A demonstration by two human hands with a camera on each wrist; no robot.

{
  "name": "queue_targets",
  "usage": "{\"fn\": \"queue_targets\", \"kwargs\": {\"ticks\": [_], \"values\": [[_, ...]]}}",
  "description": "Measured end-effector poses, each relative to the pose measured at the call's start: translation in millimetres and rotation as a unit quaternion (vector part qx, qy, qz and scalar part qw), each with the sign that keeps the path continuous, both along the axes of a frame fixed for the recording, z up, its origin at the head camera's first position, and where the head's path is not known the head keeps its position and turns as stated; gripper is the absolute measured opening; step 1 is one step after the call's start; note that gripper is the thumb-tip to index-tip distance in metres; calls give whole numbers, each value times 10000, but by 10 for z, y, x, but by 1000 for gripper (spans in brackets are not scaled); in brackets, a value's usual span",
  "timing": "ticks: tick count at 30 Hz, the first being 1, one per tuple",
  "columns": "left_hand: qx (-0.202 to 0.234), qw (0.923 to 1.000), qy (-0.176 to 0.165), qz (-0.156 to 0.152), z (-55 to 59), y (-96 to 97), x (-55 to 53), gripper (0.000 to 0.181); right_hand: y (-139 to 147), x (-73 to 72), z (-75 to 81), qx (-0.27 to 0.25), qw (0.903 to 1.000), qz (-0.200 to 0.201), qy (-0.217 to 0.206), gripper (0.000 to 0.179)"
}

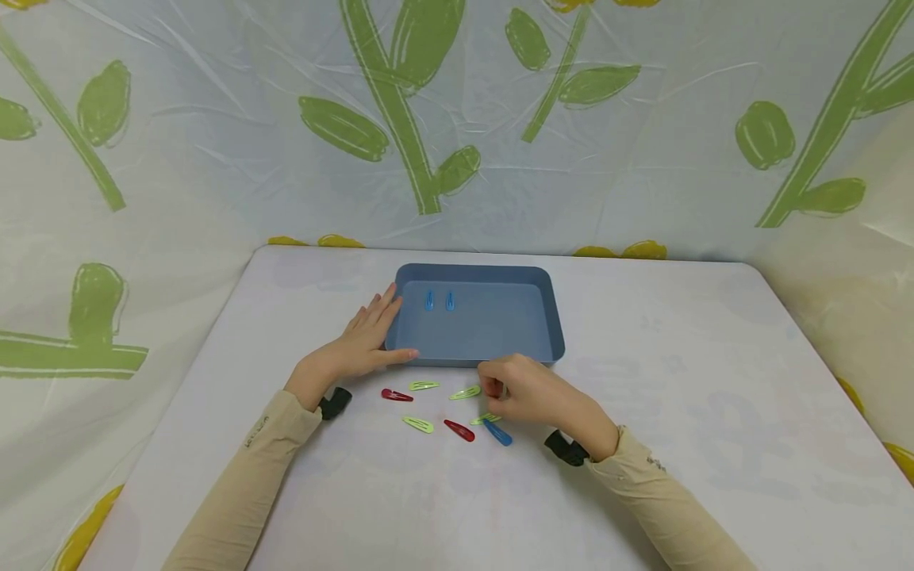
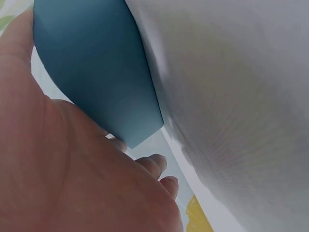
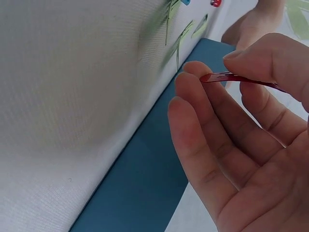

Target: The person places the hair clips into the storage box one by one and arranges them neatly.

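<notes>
Left arm enters at the head view's lower left; left hand [image 1: 360, 345] lies with fingers straight and spread against the left end of the blue tray [image 1: 493, 325], mid-frame, thumb at its near rim; right arm enters at lower right; right hand [image 1: 531, 388], at the tray's near edge, pinches a red hair clip [image 3: 241, 78]; two blue clips [image 1: 450, 301] lie in the tray's upper left; loose clips [image 1: 459, 430] lie below, on the desk [image 1: 643, 333].

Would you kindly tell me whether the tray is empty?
Not empty: the tray holds two blue clips, left of its middle.
</notes>
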State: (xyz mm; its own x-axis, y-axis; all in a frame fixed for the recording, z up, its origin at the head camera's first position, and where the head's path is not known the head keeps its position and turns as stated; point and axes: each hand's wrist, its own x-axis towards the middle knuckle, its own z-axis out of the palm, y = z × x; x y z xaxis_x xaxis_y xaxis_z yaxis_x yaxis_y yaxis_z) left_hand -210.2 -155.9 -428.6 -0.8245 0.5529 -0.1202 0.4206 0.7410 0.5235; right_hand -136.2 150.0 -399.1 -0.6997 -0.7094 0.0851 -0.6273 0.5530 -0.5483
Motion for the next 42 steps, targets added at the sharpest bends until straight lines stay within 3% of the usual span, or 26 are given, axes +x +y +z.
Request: {"fn": "queue_targets", "kwargs": {"ticks": [15, 27, 42], "values": [[-30, 10000, -3, -6, 10, -8, 3, 104, -19, -28, -18, -252, 9996, 20, 114, 23], [-29, 10000, 24, 8, 0, -18, -6, 105, -18, -91, -46, -1078, 9936, -175, 275, 21], [-32, 10000, 37, -26, -45, -17, -19, 103, -30, -238, 153, -1560, 9857, -520, 370, 23]]}}
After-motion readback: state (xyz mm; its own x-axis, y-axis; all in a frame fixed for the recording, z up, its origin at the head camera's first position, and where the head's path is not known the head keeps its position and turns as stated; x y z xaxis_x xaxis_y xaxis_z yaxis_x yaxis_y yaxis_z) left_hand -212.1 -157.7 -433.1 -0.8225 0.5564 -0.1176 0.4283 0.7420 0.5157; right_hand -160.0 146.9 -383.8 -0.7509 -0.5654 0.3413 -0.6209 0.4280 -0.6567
